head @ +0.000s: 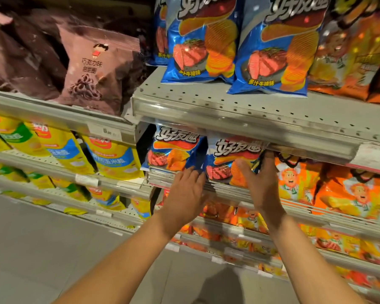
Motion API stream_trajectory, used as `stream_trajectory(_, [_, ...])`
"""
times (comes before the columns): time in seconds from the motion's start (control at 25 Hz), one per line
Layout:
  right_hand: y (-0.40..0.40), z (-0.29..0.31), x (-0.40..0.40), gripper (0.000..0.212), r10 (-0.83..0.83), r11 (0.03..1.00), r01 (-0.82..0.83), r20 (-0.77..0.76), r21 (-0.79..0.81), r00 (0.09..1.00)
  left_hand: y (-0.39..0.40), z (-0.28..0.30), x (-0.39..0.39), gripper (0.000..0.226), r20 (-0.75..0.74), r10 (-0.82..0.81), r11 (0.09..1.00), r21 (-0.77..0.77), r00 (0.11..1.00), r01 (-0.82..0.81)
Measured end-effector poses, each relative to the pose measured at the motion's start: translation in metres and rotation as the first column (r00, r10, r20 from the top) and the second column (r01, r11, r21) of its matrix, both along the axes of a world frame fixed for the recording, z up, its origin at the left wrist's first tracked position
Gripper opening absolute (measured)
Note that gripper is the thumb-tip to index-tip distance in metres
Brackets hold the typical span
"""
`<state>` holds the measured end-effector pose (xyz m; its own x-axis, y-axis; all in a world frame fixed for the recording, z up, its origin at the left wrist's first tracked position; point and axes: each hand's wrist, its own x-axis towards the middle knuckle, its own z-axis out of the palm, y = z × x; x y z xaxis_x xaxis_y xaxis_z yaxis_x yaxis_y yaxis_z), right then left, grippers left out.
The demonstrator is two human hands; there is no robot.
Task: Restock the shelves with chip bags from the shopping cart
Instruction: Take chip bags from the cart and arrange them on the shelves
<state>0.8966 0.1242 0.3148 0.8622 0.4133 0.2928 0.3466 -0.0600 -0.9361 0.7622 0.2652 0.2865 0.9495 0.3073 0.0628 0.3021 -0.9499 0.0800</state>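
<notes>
Under perforated metal shelf (272, 110), hands flank glossy blue bag (226, 163).

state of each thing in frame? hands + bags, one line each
Left hand: open, fingers against the blue steak-flavour chip bags on the middle shelf.
Right hand: open, flat on the same bags' right side.
Blue bags on upper grey perforated shelf: upright, leaning forward.
Orange chip bags: upright, untouched.
Brown chocolate-ring bag: leaning back.
</notes>
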Motion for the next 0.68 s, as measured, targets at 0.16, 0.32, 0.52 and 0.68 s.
stream_trajectory(0.16, [0.004,-0.005,-0.006,0.063,-0.018,0.999,0.023,-0.13,0.039,0.991,0.007,0.0,-0.012,0.066,0.159,-0.022,0.98,-0.191,0.987,0.052])
stream_trajectory(0.32, [0.013,-0.008,-0.006,0.086,-0.114,0.989,0.088,-0.232,-0.117,0.966,0.003,0.003,-0.024,0.076,0.204,-0.043,0.943,-0.314,0.978,0.107])
stream_trajectory(0.52, [0.004,0.007,-0.002,0.052,-0.122,0.975,0.09,-0.153,-0.204,0.981,0.0,0.01,-0.031,0.081,0.178,-0.037,0.938,-0.332,0.983,0.096])
stream_trajectory(0.68, [-0.006,0.02,-0.022,0.043,-0.304,0.93,0.345,0.258,-0.129,0.917,-0.002,0.011,-0.034,0.077,0.268,-0.052,0.963,-0.24,0.962,0.119])
